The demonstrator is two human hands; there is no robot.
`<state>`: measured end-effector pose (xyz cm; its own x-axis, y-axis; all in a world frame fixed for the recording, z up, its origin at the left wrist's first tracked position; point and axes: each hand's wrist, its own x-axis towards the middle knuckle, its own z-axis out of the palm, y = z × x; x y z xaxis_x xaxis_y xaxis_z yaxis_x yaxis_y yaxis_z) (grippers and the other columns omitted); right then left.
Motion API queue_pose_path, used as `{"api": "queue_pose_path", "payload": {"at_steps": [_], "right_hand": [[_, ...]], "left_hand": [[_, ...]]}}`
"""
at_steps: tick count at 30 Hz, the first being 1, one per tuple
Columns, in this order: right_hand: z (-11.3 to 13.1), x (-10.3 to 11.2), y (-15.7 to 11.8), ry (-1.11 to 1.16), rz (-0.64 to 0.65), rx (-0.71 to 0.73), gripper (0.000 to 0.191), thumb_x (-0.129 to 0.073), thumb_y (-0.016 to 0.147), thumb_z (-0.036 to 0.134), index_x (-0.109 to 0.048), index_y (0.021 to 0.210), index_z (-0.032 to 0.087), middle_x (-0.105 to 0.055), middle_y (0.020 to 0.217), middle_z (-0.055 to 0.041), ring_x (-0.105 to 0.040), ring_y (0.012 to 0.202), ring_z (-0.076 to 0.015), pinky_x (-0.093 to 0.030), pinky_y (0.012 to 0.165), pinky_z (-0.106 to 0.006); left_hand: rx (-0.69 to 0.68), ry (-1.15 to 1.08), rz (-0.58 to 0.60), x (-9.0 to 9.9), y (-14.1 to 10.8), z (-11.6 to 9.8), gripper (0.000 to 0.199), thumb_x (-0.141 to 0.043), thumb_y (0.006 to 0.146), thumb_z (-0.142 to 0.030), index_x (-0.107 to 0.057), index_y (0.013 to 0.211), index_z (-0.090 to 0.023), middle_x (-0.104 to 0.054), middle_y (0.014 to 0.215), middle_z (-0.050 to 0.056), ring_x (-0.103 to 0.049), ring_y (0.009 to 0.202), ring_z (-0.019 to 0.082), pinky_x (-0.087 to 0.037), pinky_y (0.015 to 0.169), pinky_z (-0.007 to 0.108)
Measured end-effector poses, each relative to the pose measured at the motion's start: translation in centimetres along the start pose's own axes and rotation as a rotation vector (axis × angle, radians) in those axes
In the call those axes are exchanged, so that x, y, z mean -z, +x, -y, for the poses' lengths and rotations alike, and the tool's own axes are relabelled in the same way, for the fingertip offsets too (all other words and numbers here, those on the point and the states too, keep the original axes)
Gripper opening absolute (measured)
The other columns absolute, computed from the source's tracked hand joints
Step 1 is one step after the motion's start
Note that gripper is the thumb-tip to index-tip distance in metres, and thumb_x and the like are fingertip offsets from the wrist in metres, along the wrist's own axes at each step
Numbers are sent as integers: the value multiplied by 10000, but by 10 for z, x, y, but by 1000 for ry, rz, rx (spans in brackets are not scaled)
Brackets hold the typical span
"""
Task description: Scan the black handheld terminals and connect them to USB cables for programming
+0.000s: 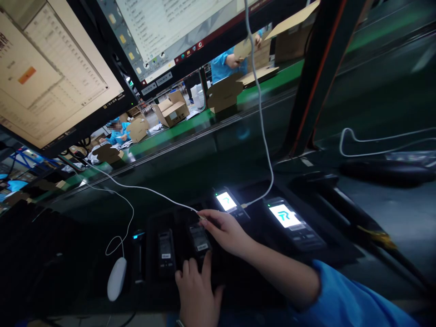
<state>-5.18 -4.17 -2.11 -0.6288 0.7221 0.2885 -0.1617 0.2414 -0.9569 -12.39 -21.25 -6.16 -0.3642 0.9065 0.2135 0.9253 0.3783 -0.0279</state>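
My right hand [229, 232] pinches the end of a white cable [160, 197] between thumb and fingertips, just above the top edge of a dark handheld device [198, 237]. Whether the plug touches the device is hard to make out. My left hand [198, 290] lies below with its fingers stretched out, the index fingertip at the device's lower end. To the left lies a similar device [166, 252] with a dark screen. Behind my right hand, a device with a lit screen [226, 201] has another white cable [263, 122] at its side. Further right lies one more lit device [294, 222].
A white mouse [116, 279] and a slim dark device with a blue light [138, 256] lie at the left. Two monitors [57, 68] hang above. A dark handheld scanner [344, 204] lies right. Beyond a green ledge [184, 132], co-workers handle cardboard boxes [173, 110].
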Motion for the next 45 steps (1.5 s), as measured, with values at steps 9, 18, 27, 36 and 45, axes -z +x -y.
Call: {"api": "queue_pose_path", "payload": {"at_steps": [9,18,27,36,45], "right_hand": [[0,0,-1,2,12,-30,325,-515,889,393,-653,1098,187,-703,874,-54,-661,794,-213,-545,711,-357],[-1,0,0,-4,5,-15,321,-510,884,389,-659,1085,188,-706,863,-49,-665,773,-205,-550,701,-354],[-1,0,0,21,11,-17,306,-517,887,394,-660,1072,198,-708,858,-42,-669,777,-205,-556,700,-348],[-1,0,-1,0,15,-13,332,-511,886,398,-659,1085,178,-710,858,-57,-666,763,-206,-552,684,-347],[-4,-1,0,40,-12,-1,304,-523,883,394,-672,1068,204,-710,870,-46,-670,794,-202,-560,713,-337]], "left_hand": [[2,2,12,0,0,0,673,-732,728,-331,-485,1354,-359,-578,1044,70,-493,1014,297,-358,853,465],[74,-47,131,12,4,-3,657,-721,756,-387,-465,1361,-414,-589,1068,48,-508,1042,272,-358,906,462],[67,-46,131,11,4,-3,665,-710,766,-402,-444,1375,-413,-589,1080,56,-500,1056,275,-358,900,459],[96,-122,268,19,10,-1,655,-683,784,-371,-428,1387,-409,-587,1120,69,-502,1073,291,-366,888,471],[95,-81,205,15,6,-3,676,-698,780,-371,-409,1386,-445,-585,1086,49,-508,1039,269,-368,872,450]]}}
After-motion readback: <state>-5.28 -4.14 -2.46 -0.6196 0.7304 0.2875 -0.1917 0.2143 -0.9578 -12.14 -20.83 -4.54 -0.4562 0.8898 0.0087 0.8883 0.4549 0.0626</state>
